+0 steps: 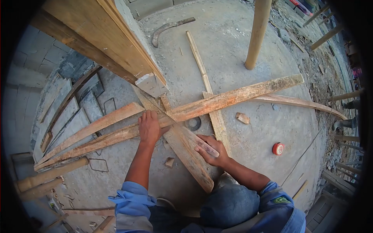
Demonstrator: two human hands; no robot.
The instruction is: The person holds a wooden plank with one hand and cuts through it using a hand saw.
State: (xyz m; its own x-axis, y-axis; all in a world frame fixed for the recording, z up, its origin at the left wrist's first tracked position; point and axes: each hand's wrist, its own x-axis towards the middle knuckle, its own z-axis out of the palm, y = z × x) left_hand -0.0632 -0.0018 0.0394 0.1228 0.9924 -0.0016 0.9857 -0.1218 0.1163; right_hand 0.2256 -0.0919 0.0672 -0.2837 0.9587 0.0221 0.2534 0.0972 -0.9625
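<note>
My right hand [213,150] is wrapped round the handle of a hand saw [192,136], whose blade runs up and left across a long, rough wooden beam [233,94]. Against that beam, left of the blade, my left hand [149,126] presses down with its fingers over the wood. A wide plank [190,161] lies crosswise beneath the beam and reaches toward my knee. Another narrow board [220,126] passes under the beam to the right of the saw. A dark ring [193,124] lies on the floor beside the blade.
A red tape measure [278,148] lies at the right, below a wood block [243,118]. A curved metal bar [167,29] is on the floor at the top. One upright pole [258,35] stands at the upper right, and a wooden frame [108,35] at the upper left.
</note>
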